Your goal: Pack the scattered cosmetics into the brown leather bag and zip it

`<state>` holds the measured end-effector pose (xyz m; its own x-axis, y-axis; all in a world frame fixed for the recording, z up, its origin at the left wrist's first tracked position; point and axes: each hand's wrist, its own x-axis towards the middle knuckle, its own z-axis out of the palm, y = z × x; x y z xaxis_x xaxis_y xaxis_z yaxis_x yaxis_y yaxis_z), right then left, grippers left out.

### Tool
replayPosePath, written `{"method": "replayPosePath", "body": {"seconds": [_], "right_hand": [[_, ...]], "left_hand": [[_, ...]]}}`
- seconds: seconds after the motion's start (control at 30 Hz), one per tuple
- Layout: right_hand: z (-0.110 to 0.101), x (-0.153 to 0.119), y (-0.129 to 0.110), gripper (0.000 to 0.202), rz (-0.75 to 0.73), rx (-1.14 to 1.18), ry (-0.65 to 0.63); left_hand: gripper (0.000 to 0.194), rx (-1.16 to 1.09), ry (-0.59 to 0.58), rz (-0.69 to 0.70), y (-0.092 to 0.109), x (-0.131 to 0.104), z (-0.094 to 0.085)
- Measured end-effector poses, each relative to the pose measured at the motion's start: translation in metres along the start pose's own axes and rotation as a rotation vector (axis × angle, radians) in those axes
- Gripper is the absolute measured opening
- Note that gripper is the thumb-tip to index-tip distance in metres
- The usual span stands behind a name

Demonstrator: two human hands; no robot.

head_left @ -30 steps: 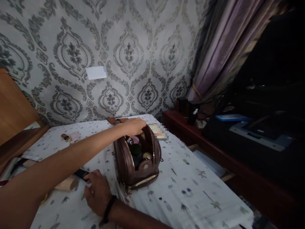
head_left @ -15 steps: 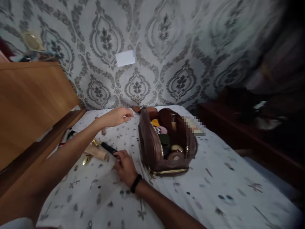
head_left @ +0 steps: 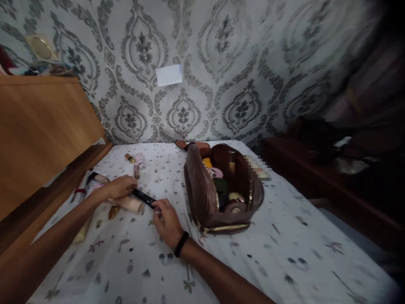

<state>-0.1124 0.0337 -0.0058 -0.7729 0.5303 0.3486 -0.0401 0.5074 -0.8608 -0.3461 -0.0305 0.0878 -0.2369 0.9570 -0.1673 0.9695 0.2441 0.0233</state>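
Observation:
My right hand, with a black wristband, pinches the near end of a slim black tube lying on the patterned sheet. Over the tube's far end is my left hand, its fingers curled down; what they close on is hidden. Partly beneath that hand lies a beige tube, with a small gold piece beside it. To the right, an unzipped brown bag stands upright. Inside it are a pink round item, a yellow item and a small bottle.
Small cosmetics lie farther back on the sheet, and a red-and-silver item lies at its left edge. A wooden headboard borders the left side. Patterned wallpaper rises behind, and a dark red ledge runs along the right.
My left hand has moved from beside the bag, back left and down to the cosmetics at the black tube's far end. My right hand stays on the tube.

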Motion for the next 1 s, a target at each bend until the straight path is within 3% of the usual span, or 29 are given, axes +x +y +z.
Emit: {"method": "replayPosePath", "body": {"seconds": [0.13, 0.3, 0.43, 0.7, 1.0], "right_hand": [[0.002, 0.0, 0.003, 0.034, 0.005, 0.008, 0.046], [0.002, 0.004, 0.008, 0.034, 0.057, 0.117, 0.152], [-0.002, 0.007, 0.012, 0.033, 0.156, 0.32, 0.191], [-0.004, 0.01, 0.013, 0.039, 0.228, 0.582, 0.217], [0.004, 0.01, 0.013, 0.035, 0.291, 0.679, 0.189]], "left_hand": [[0.018, -0.086, -0.067, 0.071, -0.003, 0.002, -0.006], [0.031, -0.521, -0.107, 0.014, -0.015, 0.001, -0.018], [0.04, -0.731, -0.056, 0.03, -0.009, -0.006, -0.029], [0.039, -0.819, 0.118, 0.058, 0.019, -0.013, -0.051], [0.035, -0.822, 0.256, 0.124, 0.036, -0.021, -0.067]]}}
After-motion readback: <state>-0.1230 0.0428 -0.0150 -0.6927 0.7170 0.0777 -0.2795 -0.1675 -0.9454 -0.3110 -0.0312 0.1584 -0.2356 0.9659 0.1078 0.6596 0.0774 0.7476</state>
